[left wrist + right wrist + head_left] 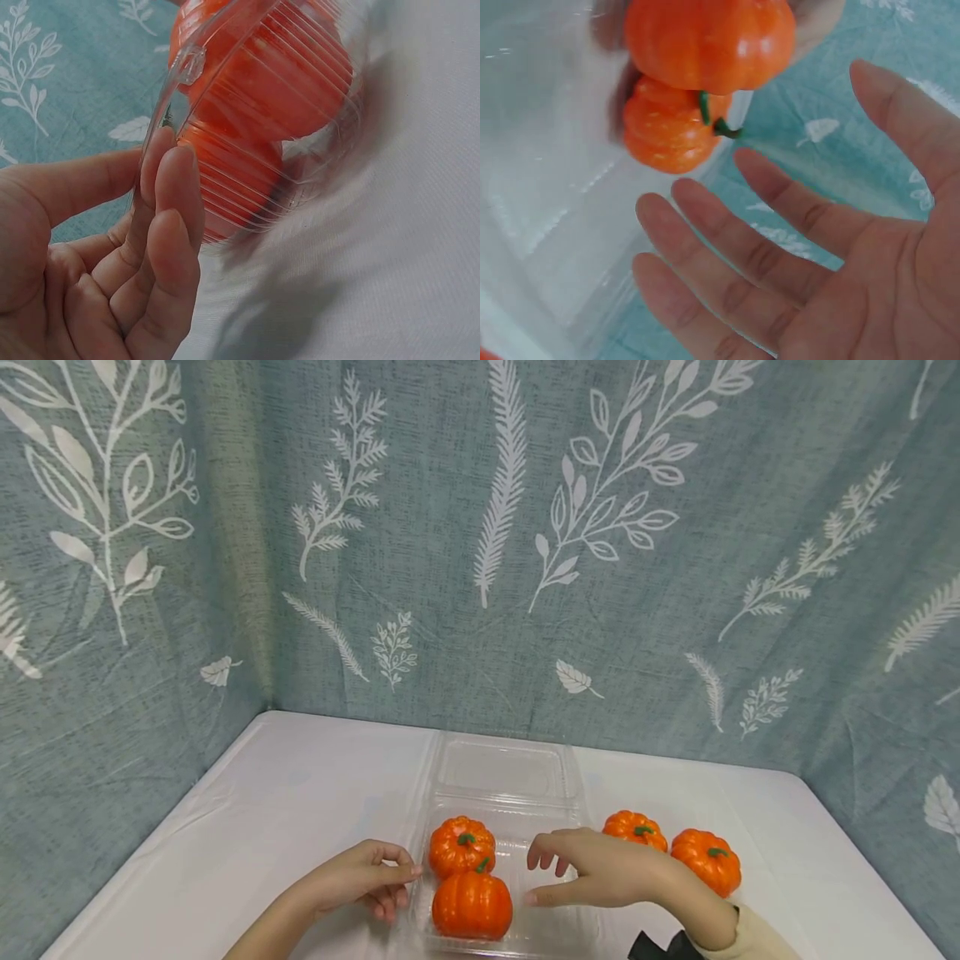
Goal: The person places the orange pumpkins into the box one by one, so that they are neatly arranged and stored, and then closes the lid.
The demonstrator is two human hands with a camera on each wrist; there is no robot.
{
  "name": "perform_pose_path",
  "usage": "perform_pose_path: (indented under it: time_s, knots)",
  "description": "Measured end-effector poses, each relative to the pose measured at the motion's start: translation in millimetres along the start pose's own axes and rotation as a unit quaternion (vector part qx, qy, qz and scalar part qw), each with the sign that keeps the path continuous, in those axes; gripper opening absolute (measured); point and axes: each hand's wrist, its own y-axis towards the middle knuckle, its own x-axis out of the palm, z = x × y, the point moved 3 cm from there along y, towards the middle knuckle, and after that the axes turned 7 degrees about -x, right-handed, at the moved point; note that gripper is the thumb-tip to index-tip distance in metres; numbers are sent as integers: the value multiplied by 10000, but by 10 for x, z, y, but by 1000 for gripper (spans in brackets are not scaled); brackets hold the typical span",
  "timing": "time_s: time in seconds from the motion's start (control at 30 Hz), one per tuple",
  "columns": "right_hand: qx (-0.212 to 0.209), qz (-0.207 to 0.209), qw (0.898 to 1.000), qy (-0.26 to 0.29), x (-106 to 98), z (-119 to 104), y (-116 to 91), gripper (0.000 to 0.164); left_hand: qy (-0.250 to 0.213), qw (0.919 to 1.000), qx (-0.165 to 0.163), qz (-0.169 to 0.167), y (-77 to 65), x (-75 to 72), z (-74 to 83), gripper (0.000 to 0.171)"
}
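Note:
A clear plastic clamshell box (543,935) lies with its lid (502,768) folded back. Two small orange pumpkins with green stems sit in its left half: one behind (459,843), one in front (472,910). My left hand (367,881) pinches the box's left rim (166,101) between thumb and fingertips, beside the pumpkins. Over the right half of the box hovers my right hand (592,864), its fingers spread and relaxed with nothing in them. In the right wrist view its palm (855,300) faces the camera, apart from both pumpkins.
Two more orange pumpkins, one partly behind my right forearm (633,828) and one farther right (708,860), rest on the white-covered table (300,793). A black object (663,947) shows under the right wrist. A green leaf-patterned curtain (450,568) surrounds the table's back and sides.

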Motion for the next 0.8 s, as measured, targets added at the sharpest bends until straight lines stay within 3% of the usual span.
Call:
perform_pose_path:
  time_s: [0.33,0.6,0.8]
  knots:
    - [474,1114,9926,23,67,265,-297,43,84,10000,-36,26,47,-1,-17,25]
    - [693,2006,9769,238,138,457,-543,40,44,10000,-13,32,47,-9,-38,27]
    - [1145,2441,9629,148,145,551,-713,43,7,10000,22,-15,40,3,-22,27]
